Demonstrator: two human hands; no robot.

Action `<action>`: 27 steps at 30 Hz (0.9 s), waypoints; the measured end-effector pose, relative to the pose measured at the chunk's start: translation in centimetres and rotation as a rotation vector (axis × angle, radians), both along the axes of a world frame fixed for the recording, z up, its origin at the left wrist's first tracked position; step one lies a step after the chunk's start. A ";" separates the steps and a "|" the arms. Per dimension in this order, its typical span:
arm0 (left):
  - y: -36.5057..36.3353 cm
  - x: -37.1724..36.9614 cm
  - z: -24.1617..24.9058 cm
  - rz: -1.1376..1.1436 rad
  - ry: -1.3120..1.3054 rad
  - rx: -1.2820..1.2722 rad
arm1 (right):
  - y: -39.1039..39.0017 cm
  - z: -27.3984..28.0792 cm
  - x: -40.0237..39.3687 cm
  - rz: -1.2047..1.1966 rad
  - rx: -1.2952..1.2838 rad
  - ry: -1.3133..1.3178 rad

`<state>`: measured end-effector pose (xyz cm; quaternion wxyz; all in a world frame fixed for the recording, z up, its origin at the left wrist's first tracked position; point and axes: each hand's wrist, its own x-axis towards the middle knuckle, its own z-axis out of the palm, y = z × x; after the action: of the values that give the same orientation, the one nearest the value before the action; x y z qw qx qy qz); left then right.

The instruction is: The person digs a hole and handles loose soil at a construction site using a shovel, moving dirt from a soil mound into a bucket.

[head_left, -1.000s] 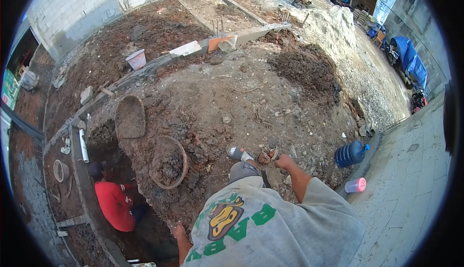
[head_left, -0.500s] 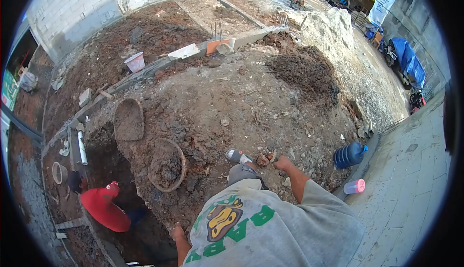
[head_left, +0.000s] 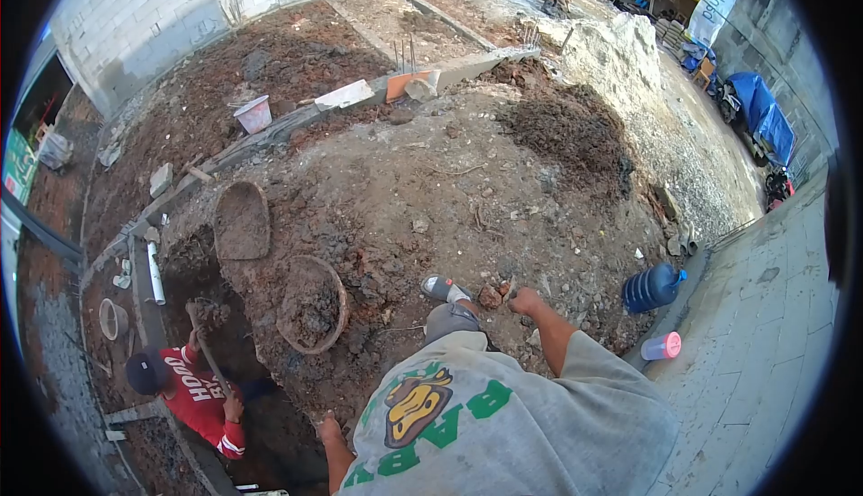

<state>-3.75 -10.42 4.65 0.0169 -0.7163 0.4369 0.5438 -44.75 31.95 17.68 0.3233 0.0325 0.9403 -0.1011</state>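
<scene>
My right hand (head_left: 526, 301) is closed beside my right side, low over the soil. A small dark end shows at its fingers, but I cannot make out what it belongs to. My left hand (head_left: 330, 428) is near the edge of the pit with its fingers curled in. Anything inside it is hidden. In front of me a round basket (head_left: 340, 303) holds dark, clumpy soil. Past it lies a flat, soil-covered scoop-shaped basket (head_left: 243, 226). My sandalled foot (head_left: 442, 289) stands on the dirt near a reddish stone (head_left: 490, 296).
A co-worker in a red shirt (head_left: 193, 388) stands in the pit (head_left: 279, 442) at left, holding a long-handled tool (head_left: 207, 343) loaded with soil. A blue water jug (head_left: 652, 287) and a pink-lidded container (head_left: 662, 346) are by the right wall. A bucket (head_left: 253, 115) sits beyond the concrete beam.
The co-worker in the pit has turned and lifted the long-handled tool with soil on it into view. My hands have hardly moved.
</scene>
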 end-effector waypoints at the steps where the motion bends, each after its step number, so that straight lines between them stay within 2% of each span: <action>1: 0.3 -0.5 1.0 -0.022 -0.031 -0.036 | 0.1 -0.4 0.0 0.009 0.001 -0.006; 3: 1.2 -1.9 3.2 -0.051 -0.101 -0.104 | 0.3 -1.3 -0.1 0.062 0.028 -0.008; 4: 1.7 -2.1 4.4 -0.043 -0.149 -0.137 | -0.1 0.3 0.4 0.033 -0.010 0.026; 5: 1.5 -2.4 5.7 -0.047 -0.066 -0.007 | -0.9 1.4 0.6 0.033 -0.055 0.046; 6: 1.8 -2.8 6.8 -0.033 -0.063 0.017 | 0.5 -2.0 0.0 0.027 -0.009 0.024; 7: 2.4 -3.0 7.5 0.002 -0.067 0.045 | 0.5 -2.1 0.1 0.082 -0.091 0.104; 8: 2.6 -2.7 7.9 -0.001 -0.027 0.040 | 1.9 -4.9 -0.6 0.025 -0.105 0.006; 9: 2.8 -1.2 5.3 0.095 0.038 0.038 | 1.7 -4.9 -0.4 -0.096 -0.318 -0.057; 10: 2.9 -0.4 3.4 0.044 -0.082 -0.099 | 1.4 -4.3 -0.1 -0.116 -0.374 -0.109; 11: 2.8 1.5 -0.2 0.008 -0.078 -0.183 | 0.8 -3.8 -0.1 -0.163 -0.431 -0.142; 14: 3.3 1.9 0.3 0.132 -0.068 -0.121 | -0.1 -2.5 0.3 -0.081 -0.272 -0.116; 18: 4.7 0.8 5.0 0.168 -0.057 -0.037 | 0.6 -2.7 -1.2 -0.043 -0.154 -0.086; 20: 5.4 0.7 5.7 0.163 -0.074 -0.024 | 0.0 -2.2 -1.5 -0.071 -0.194 -0.086; 23: 6.2 2.2 1.2 0.116 -0.165 -0.032 | -0.5 -1.9 -1.9 -0.118 -0.291 -0.082; 27: 6.0 0.4 4.5 0.175 -0.144 -0.020 | -1.4 -1.7 -1.5 -0.099 -0.327 -0.084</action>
<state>-3.31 -4.42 9.17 -0.0065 -0.7890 0.3758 0.4861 -46.30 30.56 16.01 0.3578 0.0301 0.8943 -0.2669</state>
